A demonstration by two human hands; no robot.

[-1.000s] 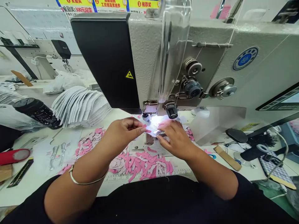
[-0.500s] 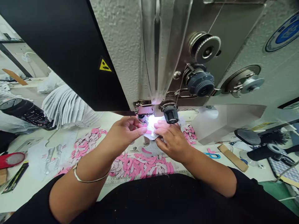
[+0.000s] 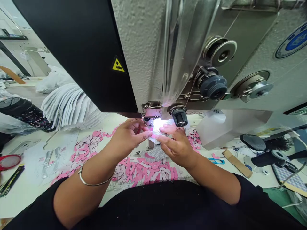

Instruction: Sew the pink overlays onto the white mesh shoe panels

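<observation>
My left hand [image 3: 133, 133] pinches a small curved pink piece [image 3: 150, 129] between thumb and fingers, just in front of the sewing machine's needle area. To its right, my right hand [image 3: 177, 143] has its fingers stretched out, one lying on the light grey fabric [image 3: 157, 130] under the lamp glow and another reaching a pink piece [image 3: 153, 136] by my left thumb. The sewing machine head [image 3: 144, 57] hangs over both hands, and the needle tip is lost in the glare. Nearer to me, grey fabric [image 3: 155, 151] with a pink piece [image 3: 150, 156] on it hangs below the fingers.
Loose pink and white pieces [image 3: 141, 169] are heaped in front, with more [image 3: 86, 145] at left. A stack of white fabric panels [image 3: 69, 107] stands behind left. A blue clip-like tool [image 3: 216, 161], a brown strip [image 3: 237, 163] and a translucent bin [image 3: 230, 126] are right.
The right hand's fingers have straightened, one now reaching toward the left thumb. The left hand keeps its pinch. My view has shifted slightly, so the machine head appears further right.
</observation>
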